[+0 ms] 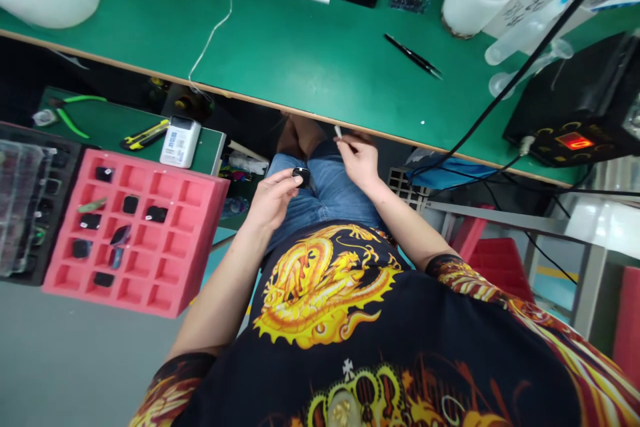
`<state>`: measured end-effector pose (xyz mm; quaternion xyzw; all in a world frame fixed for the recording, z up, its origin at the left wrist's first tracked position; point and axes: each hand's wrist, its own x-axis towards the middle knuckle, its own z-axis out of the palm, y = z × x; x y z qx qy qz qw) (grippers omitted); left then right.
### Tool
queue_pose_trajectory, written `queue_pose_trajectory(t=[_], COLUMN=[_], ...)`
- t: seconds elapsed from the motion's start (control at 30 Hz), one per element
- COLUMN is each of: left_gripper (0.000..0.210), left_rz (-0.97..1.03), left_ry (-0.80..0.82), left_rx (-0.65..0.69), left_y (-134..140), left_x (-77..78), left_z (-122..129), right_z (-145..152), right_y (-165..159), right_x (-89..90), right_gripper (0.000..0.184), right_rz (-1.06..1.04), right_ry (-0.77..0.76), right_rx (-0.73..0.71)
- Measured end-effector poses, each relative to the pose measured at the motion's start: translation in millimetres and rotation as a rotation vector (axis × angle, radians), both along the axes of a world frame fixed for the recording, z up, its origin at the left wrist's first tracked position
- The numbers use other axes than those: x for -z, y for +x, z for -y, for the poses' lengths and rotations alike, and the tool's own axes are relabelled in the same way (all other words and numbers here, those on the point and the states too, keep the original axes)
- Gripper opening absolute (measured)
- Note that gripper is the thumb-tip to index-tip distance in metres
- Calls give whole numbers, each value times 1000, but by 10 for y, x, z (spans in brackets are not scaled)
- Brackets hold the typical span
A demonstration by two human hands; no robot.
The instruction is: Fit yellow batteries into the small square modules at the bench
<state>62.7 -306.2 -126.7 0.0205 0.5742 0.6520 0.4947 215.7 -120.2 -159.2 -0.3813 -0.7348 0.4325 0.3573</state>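
1. Both are occupied: my left hand (274, 199) pinches a small black square piece (301, 177) above the lap (323, 203), off the near edge of the desk (305, 60); my right hand (361, 161) grips a thin white stick (338, 131).
2. I judge the step as tending that piece.
3. Next calls for a steady pinch, the stick brought across.

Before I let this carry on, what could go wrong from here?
The small black square part pinched over the lap by the left hand might slip and fall. The thin white stick in the right hand appears close to the green worktop and could bump its edge. The black cable hanging near the right forearm might snag it.
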Motion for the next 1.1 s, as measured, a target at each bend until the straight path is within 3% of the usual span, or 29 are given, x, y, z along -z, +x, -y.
queue_pose_trajectory(t=[0.2, 0.43, 0.63, 1.1], left_gripper=[43, 42, 43, 46], left_rz=[41, 1, 7, 41], left_ry=[-40, -22, 8, -38], left_rx=[91, 120, 118, 66], left_y=[60, 55, 31, 28], left_x=[97, 258, 306, 300], left_z=[-193, -322, -333, -351], right_z=[124, 85, 88, 130], right_y=[72, 66, 81, 52], right_x=[173, 131, 96, 98], right_gripper=[32, 35, 34, 32], right_rz=[259, 376, 377, 384], right_ry=[202, 280, 308, 231], right_rx=[-305, -481, -537, -482])
